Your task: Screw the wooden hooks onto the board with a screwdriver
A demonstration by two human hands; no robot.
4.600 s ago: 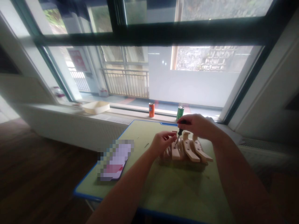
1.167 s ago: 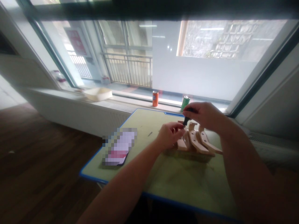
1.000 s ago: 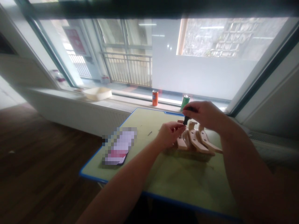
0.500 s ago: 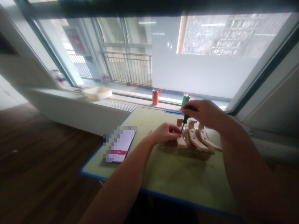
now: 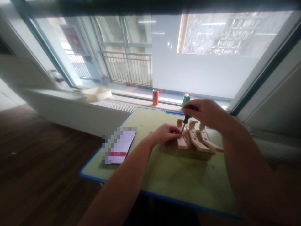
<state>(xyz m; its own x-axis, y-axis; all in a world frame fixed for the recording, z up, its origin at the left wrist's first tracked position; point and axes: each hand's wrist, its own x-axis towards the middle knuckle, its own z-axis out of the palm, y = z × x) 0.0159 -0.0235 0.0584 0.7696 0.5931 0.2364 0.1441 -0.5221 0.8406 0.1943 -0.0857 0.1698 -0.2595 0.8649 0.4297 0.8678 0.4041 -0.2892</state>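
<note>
My right hand (image 5: 196, 108) is closed round the black handle of a screwdriver (image 5: 186, 120), whose shaft slants down to the left. The screwdriver's tip meets the leftmost curved wooden hook (image 5: 182, 143). Beside the tip, my left hand (image 5: 168, 132) has its fingers pinched together; whatever they hold is hidden. To the right stand two more pale wooden hooks, a middle hook (image 5: 196, 142) and a right hook (image 5: 208, 140), both with dark holes. All the hooks rest on a brown wooden board (image 5: 199, 154), which seems to be wrapped in clear film.
The green table (image 5: 169, 175) has a blue edge. A tablet-like flat thing (image 5: 123, 146), partly blurred out, lies at its left. On the windowsill beyond stand an orange can (image 5: 155, 98), a green can (image 5: 186, 99) and a cream tray (image 5: 97, 94).
The view has shifted slightly. My hands keep nearly the same places, with the screwdriver at the leftmost hook, which now looks turned a little straighter.
</note>
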